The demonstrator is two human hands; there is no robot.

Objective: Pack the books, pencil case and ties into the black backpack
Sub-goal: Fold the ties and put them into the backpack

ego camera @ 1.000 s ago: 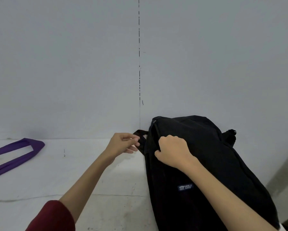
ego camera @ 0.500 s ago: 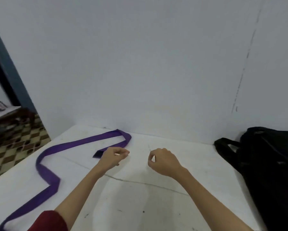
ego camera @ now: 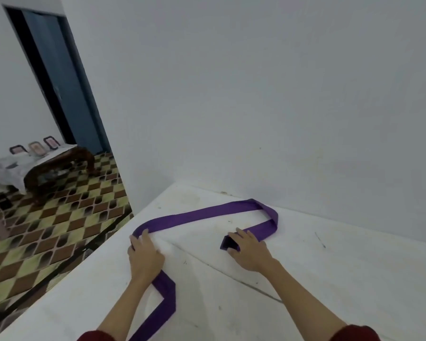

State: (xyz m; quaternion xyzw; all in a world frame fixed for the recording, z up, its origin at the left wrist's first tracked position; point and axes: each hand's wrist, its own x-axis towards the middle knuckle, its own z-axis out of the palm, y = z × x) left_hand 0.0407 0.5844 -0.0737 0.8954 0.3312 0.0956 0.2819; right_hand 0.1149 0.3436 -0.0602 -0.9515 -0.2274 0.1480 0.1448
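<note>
Tie: purple tie (ego camera: 207, 216) snakes across white table (ego camera: 330, 279), by wall.
L hand: left hand (ego camera: 145, 257) flat, fingers straight, pinning bend.
R hand: right hand (ego camera: 250, 249) flat on tip, likely readying fold.
Backpack: not in view.

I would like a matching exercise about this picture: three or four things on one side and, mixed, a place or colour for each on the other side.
Things:
1. left hand
2. right hand
3. tie
4. floor

Descriptions:
A. checkered tiles, left of the white table
B. purple, winding across the table
C. lies flat on a bend of the tie
D. rests on the tie's end

Pairs: 1-C, 2-D, 3-B, 4-A
</note>
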